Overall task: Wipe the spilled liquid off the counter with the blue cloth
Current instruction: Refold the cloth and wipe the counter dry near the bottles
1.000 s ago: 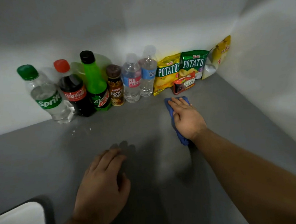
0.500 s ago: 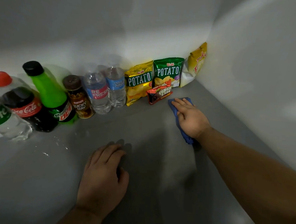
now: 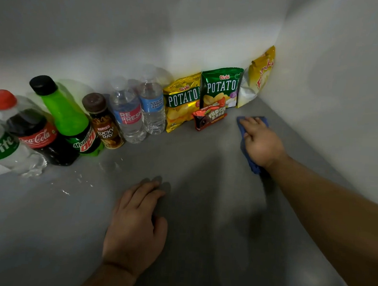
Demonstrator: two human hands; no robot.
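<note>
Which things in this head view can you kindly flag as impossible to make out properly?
Blue cloth: head view, mostly covered by the right hand pressing on it; full shape hidden.
Sprite bottle: head view, cut off by the left edge.
Spilled liquid: head view, only faint glints on the dim counter; extent unclear.
Yellow bag in the corner: head view, lettering blurred, partly unreadable.

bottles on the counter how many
6, lined along the back wall, left to right: Sprite, Coca-Cola, Mountain Dew, Lucky Day, Refresh, Nature Spring. More may stand beyond the left edge.
</note>
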